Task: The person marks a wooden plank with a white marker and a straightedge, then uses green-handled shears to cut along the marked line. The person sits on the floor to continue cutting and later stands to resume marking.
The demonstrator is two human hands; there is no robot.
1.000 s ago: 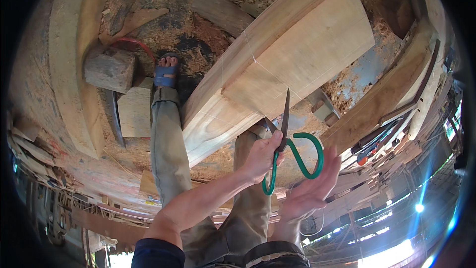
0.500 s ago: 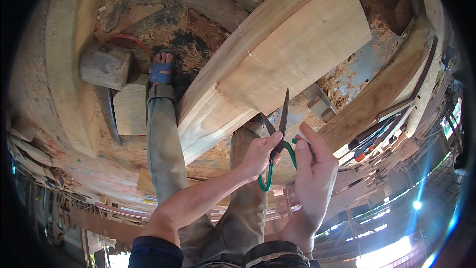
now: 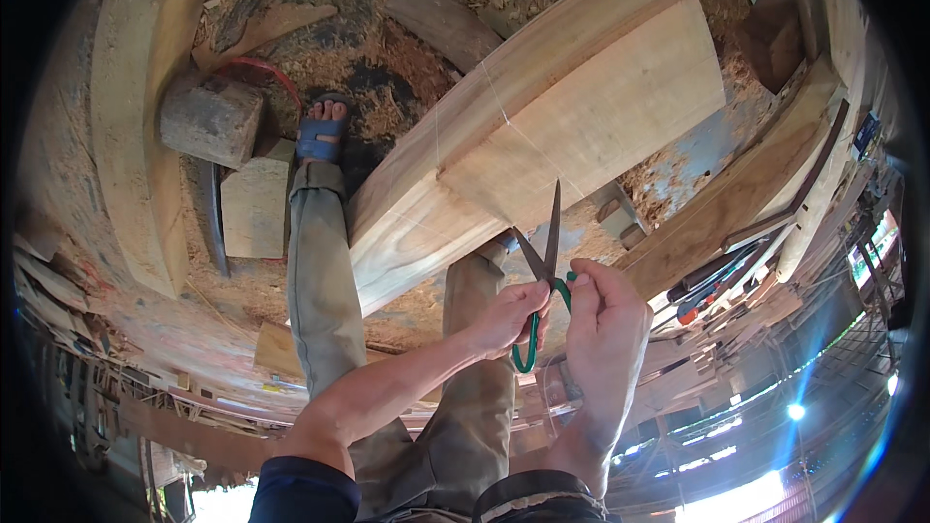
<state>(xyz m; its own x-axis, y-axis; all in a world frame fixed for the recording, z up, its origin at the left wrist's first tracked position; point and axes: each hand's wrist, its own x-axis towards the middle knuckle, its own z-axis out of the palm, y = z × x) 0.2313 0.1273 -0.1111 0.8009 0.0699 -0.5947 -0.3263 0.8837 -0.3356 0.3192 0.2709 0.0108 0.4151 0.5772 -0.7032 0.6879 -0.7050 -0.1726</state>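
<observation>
We hold a pair of green-handled scissors (image 3: 541, 276) between both hands, above our knees and just in front of the big pale timber beam (image 3: 542, 126). Our left hand (image 3: 509, 318) has its grip closed on the green handle loops, and the blades stand slightly apart, pointing up toward the beam. Our right hand (image 3: 605, 324) sits just beside the scissors, its fingers curled together and touching the handle. Our sandalled foot (image 3: 323, 131) rests on the sawdust-strewn floor (image 3: 387, 58).

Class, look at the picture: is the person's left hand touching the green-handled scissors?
Touching. The head view shows the left hand closed around the green handle of the scissors, fingers wrapped over it with no gap.
</observation>
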